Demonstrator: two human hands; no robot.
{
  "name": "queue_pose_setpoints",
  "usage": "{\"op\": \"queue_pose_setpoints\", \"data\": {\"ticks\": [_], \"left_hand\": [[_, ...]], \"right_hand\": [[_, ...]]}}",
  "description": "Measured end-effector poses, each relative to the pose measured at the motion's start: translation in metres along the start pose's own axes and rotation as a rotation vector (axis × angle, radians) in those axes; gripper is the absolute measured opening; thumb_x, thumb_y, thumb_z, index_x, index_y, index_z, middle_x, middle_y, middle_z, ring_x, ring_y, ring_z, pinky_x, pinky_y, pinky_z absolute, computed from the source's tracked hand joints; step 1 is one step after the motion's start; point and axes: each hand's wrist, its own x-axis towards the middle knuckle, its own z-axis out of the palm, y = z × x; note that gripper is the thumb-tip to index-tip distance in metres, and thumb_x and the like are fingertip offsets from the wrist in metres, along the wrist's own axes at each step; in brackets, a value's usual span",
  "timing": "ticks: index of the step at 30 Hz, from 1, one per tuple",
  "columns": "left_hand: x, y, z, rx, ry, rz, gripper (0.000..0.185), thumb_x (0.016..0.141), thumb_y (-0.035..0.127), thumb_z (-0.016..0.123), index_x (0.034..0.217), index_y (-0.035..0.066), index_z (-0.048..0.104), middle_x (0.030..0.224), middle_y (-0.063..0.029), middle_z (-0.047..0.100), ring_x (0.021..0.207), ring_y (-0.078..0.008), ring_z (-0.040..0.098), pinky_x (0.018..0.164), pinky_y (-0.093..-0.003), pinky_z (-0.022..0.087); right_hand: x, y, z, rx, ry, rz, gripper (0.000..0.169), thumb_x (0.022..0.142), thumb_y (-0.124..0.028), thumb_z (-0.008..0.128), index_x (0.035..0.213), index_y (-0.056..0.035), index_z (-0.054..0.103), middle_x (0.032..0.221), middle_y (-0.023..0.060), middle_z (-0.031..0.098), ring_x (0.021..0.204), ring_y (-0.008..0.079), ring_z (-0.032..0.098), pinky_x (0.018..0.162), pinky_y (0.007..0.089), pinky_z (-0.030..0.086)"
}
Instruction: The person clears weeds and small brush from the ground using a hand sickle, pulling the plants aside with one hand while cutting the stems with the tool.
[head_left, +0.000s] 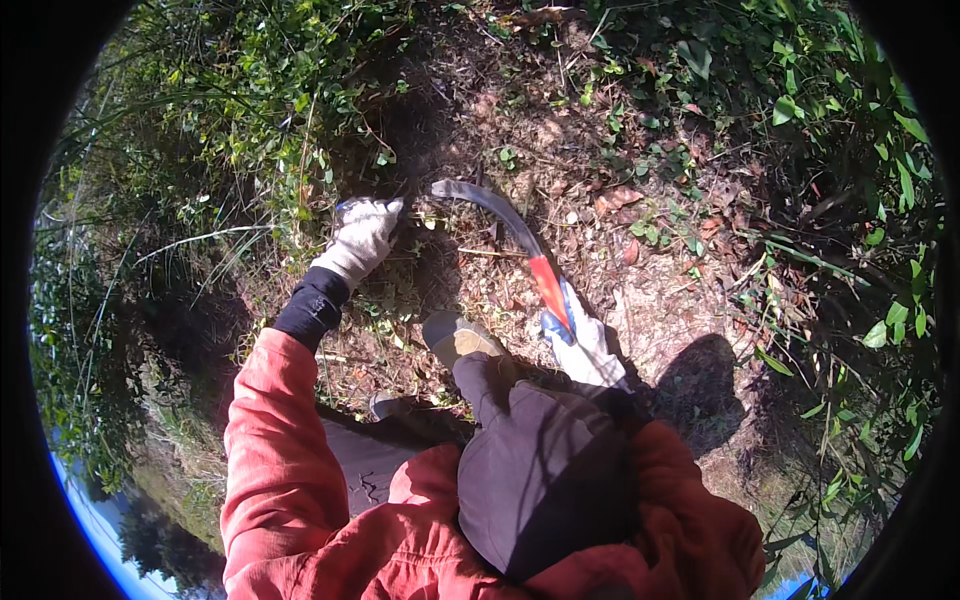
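Observation:
My right hand (585, 341), in a white glove with blue patches, is closed around the red handle (550, 289) of a sickle. The sickle's curved dark metal blade (499, 208) arcs up and to the left over the bare soil, its tip towards my left hand. My left hand (365, 231), in a white and blue glove with a dark cuff, is curled beside the low green plants at the left. Thin stems lie by its fingers, but whether it holds any cannot be told. A gap separates the blade from the left glove.
Dense leafy plants (255, 97) rise at the left, and leafy stems (896, 322) at the right. A dirt strip with dry leaves (619, 199) runs between them. My shoe (465, 337) stands just below the blade, near my dark-trousered knee (540, 465).

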Motion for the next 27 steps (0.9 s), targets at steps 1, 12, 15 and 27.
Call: {"op": "queue_pose_setpoints", "data": {"ticks": [1,12,15,27], "left_hand": [[-0.002,0.000,-0.003,0.035,-0.102,-0.039,0.056,0.074,0.023,0.064,0.123,0.006,0.044,0.102,-0.0153,0.053,0.093,-0.0329,0.051,0.081,-0.0422,0.042],[-0.009,-0.011,0.004,-0.142,-0.049,-0.046,0.056,0.072,0.017,0.065,0.122,0.008,0.044,0.105,-0.0150,0.053,0.098,-0.0331,0.050,0.088,-0.0434,0.038],[-0.024,-0.014,-0.002,-0.078,-0.052,-0.027,0.059,0.071,0.018,0.066,0.124,0.009,0.042,0.106,-0.0150,0.053,0.100,-0.0336,0.050,0.090,-0.0435,0.038],[-0.067,0.002,-0.071,0.158,-0.019,-0.167,0.075,0.065,0.023,0.072,0.132,0.015,0.038,0.125,-0.0140,0.045,0.115,-0.0327,0.041,0.092,-0.0460,0.034]], "right_hand": [[-0.022,0.021,-0.007,-0.136,-0.043,0.006,0.045,0.087,-0.029,0.055,0.125,-0.0066,0.044,0.070,0.0065,0.060,0.055,0.0183,0.055,0.051,0.0310,0.044],[0.040,-0.031,0.022,0.356,-0.221,0.143,0.057,0.083,-0.022,0.059,0.133,-0.0081,0.035,0.077,0.0173,0.062,0.063,0.0314,0.061,0.055,0.0379,0.047],[0.024,-0.021,0.017,0.307,-0.224,0.091,0.056,0.084,-0.022,0.058,0.133,-0.0085,0.035,0.076,0.0145,0.062,0.062,0.0273,0.059,0.053,0.0354,0.046],[-0.002,-0.018,-0.015,0.269,-0.304,0.226,0.052,0.088,-0.022,0.054,0.134,-0.0102,0.034,0.073,0.0036,0.060,0.057,0.0107,0.055,0.048,0.0256,0.044]]}}
